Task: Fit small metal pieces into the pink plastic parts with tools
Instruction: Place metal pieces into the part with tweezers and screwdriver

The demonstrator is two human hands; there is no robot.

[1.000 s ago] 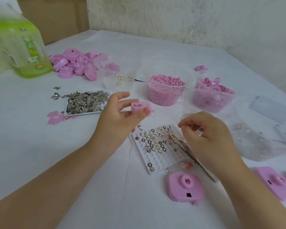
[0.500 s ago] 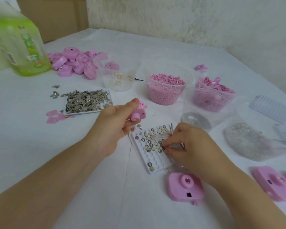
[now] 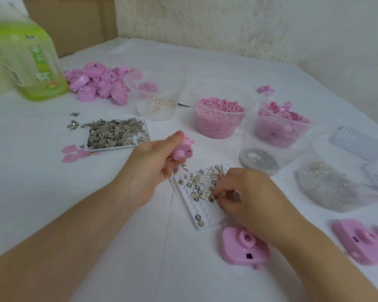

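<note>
While the left hand (image 3: 148,171) is raised at centre frame, its thumb and curled fingers grip a small pink plastic part (image 3: 182,148), clear of the white table (image 3: 52,182).

- Right hand (image 3: 251,201): fingers curled round tweezers (image 3: 222,172), of which only the tips show, at its 11 o'clock. The fingertips are down on the white dimpled tray (image 3: 190,212), among the small round metal discs (image 3: 198,189).
- Pink plastic part: at the dimpled tray's 11 o'clock.
- Flat tray of metal stampings (image 3: 116,134): 10 o'clock.
- Tub of pink granules (image 3: 216,123): 12 o'clock.
- Pink housing (image 3: 238,251): 5 o'clock, just beside the dimpled tray.
- Pile of pink housings (image 3: 100,83) and green bottle (image 3: 31,62): far 10 o'clock.
</note>
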